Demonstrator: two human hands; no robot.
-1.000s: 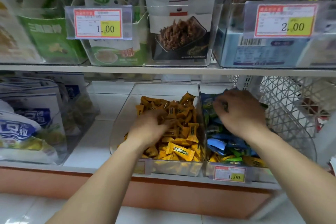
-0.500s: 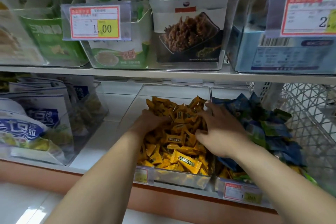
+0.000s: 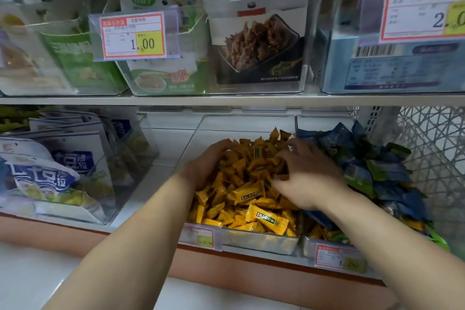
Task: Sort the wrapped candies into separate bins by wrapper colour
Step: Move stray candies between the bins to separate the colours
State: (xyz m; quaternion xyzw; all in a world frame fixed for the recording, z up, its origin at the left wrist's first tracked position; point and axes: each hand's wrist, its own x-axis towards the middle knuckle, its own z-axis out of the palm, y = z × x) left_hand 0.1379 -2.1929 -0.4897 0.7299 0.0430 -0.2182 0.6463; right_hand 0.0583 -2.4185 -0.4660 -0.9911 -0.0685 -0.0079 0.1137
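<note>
A clear bin (image 3: 261, 241) on the lower shelf is heaped with yellow-wrapped candies (image 3: 249, 194). Both hands are inside it. My left hand (image 3: 203, 166) is cupped against the left side of the heap, fingers curved over its back edge. On the heap's right side lies my right hand (image 3: 309, 176), fingers spread over the wrappers. I see no single candy pinched in either hand. The neighbouring clear bin (image 3: 309, 244) to the right holds blue and green wrapped candies (image 3: 377, 166), with a few yellow ones (image 3: 317, 231) at its front bottom.
The upper shelf edge (image 3: 226, 100) hangs just above the bins, carrying snack packs and price tags. Left of a bare strip of shelf (image 3: 156, 178), another clear bin holds snack bags (image 3: 50, 176). A white wire basket (image 3: 432, 138) stands at far right.
My right hand left the blue and green bin and moved left onto the yellow heap. My left hand slid to the heap's left side. The view has come closer.
</note>
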